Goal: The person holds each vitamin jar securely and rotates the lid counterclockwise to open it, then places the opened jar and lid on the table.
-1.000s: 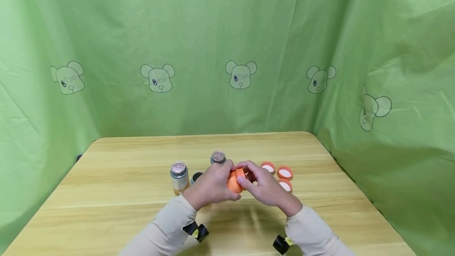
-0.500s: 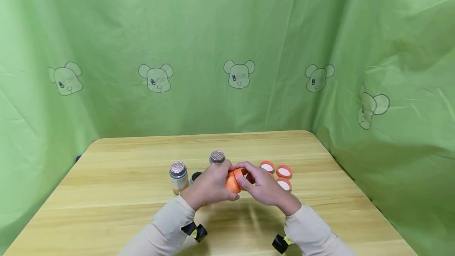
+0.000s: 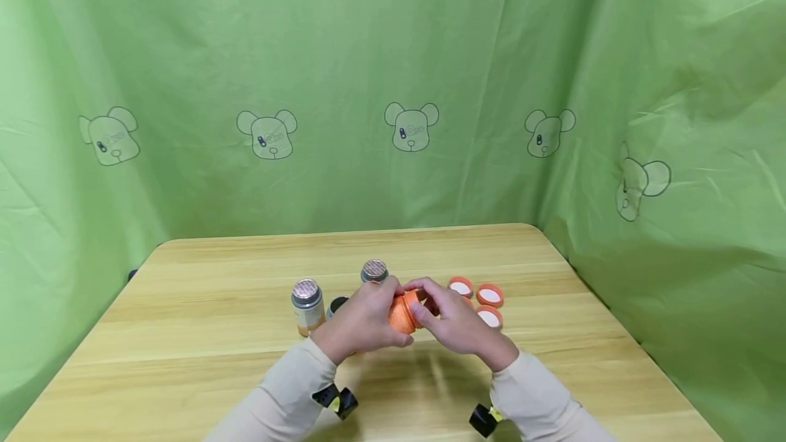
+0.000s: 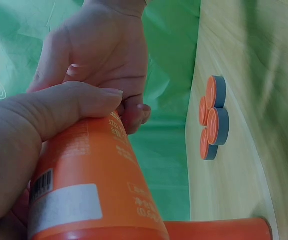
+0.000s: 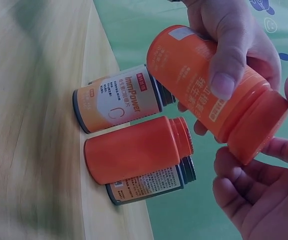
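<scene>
An orange bottle (image 5: 198,80) is held in the air over the table by my left hand (image 3: 366,316), its thumb lying along the printed side. At the bottle's end sits an orange ridged cap (image 5: 258,125). The thumb and fingers of my right hand (image 3: 457,319) pinch that cap from the side. The left wrist view shows the bottle's barcode and label close up, with the right hand beyond its top; the cap is hidden there.
Several loose caps (image 3: 489,295) lie right of the hands, white liners up. Left of them stand a grey-necked bottle (image 3: 308,307) with a silver seal, a similar bottle (image 3: 374,270) farther back, and an orange bottle (image 5: 134,150). Green curtains (image 3: 344,176) surround the wooden table (image 3: 202,333).
The head view has shifted very slightly. Both hands keep nearly the same place and the same grip on the bottle and its cap.
</scene>
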The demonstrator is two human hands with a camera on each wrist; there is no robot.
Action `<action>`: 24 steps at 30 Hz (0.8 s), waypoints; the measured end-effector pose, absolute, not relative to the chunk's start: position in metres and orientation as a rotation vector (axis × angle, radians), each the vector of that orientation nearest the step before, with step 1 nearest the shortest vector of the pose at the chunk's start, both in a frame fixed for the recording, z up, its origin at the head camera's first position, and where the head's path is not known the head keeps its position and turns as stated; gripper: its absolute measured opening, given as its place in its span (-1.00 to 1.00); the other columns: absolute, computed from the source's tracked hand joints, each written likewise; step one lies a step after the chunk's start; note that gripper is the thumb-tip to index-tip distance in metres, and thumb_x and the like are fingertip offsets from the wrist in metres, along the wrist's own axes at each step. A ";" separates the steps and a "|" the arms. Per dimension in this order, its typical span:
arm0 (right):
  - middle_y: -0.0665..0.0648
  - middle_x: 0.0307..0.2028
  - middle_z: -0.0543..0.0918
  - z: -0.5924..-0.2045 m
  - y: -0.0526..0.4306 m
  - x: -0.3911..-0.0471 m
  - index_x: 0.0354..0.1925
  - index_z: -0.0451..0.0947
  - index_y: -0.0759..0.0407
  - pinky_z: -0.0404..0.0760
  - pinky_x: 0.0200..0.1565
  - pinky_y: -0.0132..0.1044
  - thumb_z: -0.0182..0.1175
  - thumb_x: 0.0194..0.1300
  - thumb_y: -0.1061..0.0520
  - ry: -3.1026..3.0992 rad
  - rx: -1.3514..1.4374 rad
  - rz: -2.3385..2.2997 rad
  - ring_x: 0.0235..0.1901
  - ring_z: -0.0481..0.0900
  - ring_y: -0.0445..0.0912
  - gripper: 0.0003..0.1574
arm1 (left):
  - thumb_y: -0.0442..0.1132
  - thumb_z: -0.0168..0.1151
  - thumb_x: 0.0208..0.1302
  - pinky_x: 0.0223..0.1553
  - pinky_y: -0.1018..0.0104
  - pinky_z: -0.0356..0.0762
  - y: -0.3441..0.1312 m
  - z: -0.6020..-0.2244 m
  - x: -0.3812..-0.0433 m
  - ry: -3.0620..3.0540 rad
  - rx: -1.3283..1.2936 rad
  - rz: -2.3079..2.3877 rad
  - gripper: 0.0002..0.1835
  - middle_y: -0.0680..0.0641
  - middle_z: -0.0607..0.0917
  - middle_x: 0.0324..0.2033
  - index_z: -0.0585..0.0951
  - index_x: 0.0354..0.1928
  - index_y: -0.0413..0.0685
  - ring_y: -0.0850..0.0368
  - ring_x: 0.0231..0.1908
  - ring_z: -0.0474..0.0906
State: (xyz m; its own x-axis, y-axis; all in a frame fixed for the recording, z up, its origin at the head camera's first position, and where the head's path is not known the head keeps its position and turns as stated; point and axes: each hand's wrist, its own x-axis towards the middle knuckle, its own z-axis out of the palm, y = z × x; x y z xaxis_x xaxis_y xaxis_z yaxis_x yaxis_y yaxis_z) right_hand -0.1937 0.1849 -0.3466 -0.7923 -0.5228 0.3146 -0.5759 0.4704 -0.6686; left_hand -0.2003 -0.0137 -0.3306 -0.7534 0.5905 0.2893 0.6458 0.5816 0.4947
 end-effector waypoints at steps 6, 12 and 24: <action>0.00 -0.18 0.59 -0.346 0.186 -0.193 0.16 0.41 0.17 0.54 -0.29 -0.29 0.07 0.44 0.11 -2.611 1.013 1.249 -0.33 0.53 -0.17 -0.63 | -0.08 0.58 -0.21 -0.52 0.46 0.46 -0.014 -0.330 -0.199 -2.742 -1.041 -0.920 -0.39 0.05 0.51 -0.45 0.46 -0.13 -0.12 0.27 -0.53 0.45; 0.07 -0.09 0.59 -0.348 0.187 -0.193 0.18 0.39 0.23 0.56 -0.26 -0.26 0.07 0.44 0.10 -2.575 1.038 1.226 -0.30 0.56 -0.16 -0.59 | -0.07 0.59 -0.20 -0.51 0.45 0.46 -0.014 -0.331 -0.199 -2.744 -1.031 -0.934 -0.37 0.05 0.52 -0.43 0.46 -0.11 -0.13 0.26 -0.52 0.46; 0.08 -0.11 0.59 -0.347 0.188 -0.190 0.19 0.37 0.26 0.56 -0.25 -0.27 0.09 0.41 0.14 -2.551 1.066 1.227 -0.28 0.55 -0.16 -0.57 | -0.09 0.59 -0.21 -0.53 0.45 0.46 -0.013 -0.331 -0.197 -2.731 -1.045 -0.946 -0.39 0.04 0.51 -0.44 0.46 -0.14 -0.13 0.26 -0.53 0.45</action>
State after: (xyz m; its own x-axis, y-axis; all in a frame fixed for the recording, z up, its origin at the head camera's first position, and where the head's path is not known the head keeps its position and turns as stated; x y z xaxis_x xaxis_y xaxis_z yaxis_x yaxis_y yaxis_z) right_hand -0.1902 0.1879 -0.3473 -0.7457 -0.5454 0.3828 -0.6395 0.4244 -0.6410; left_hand -0.1967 -0.0133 -0.3307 -0.7665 0.5827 0.2699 0.6248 0.5795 0.5232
